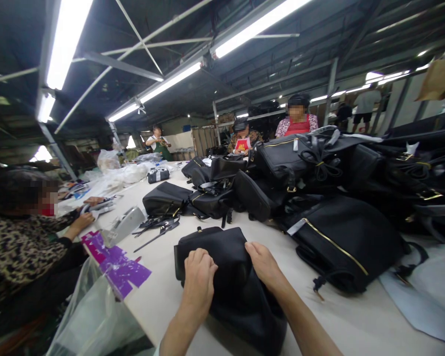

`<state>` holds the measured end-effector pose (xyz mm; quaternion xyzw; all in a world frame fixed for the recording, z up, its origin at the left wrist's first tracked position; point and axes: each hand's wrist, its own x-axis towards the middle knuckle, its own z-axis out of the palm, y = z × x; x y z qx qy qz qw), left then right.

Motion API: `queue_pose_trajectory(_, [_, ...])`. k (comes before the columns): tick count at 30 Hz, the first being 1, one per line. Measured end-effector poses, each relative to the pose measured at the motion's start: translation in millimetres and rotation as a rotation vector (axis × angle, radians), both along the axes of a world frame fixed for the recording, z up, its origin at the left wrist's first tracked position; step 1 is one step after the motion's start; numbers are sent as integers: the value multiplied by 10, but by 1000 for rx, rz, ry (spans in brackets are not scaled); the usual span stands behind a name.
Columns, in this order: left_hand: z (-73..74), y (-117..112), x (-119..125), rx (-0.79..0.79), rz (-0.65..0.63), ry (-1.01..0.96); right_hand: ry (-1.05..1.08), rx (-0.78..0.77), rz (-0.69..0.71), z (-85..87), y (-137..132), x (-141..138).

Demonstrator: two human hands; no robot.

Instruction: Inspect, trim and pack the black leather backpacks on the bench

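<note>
A soft black bag [226, 257] lies on the white worktable [163, 291] right in front of me. My left hand [198, 279] grips its upper left part with curled fingers. On the bag's upper right edge my right hand [265, 264] presses and holds the material. A small gold fitting shows at the bag's far rim.
A big pile of black bags with gold zips [341, 198] fills the table's right side. Scissors and tools [159, 230], a tape dispenser [126, 222] and purple sheets [116, 264] lie to the left. A person in a leopard-print top [18, 242] works at the left; others stand further back.
</note>
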<state>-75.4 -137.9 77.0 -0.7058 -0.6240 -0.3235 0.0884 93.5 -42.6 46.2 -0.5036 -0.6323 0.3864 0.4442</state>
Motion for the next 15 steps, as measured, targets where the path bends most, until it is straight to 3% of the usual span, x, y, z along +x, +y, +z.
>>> queue_pose_trajectory(6, [264, -86, -171, 8, 26, -94, 21, 1, 2, 13, -8, 0])
queue_pose_trajectory(8, [388, -229, -349, 10, 61, -159, 31, 6, 10, 18, 0, 14])
queue_pose_trajectory(10, [465, -431, -632, -93, 87, -259, 44, 19, 28, 42, 3, 35])
queue_pose_trajectory(12, [432, -667, -1031, -159, 199, -272, 63, 43, 61, 96, -12, 57])
queue_pose_trajectory(15, [107, -1023, -1777, -149, 312, -133, 81, 89, 155, 225, -83, 87])
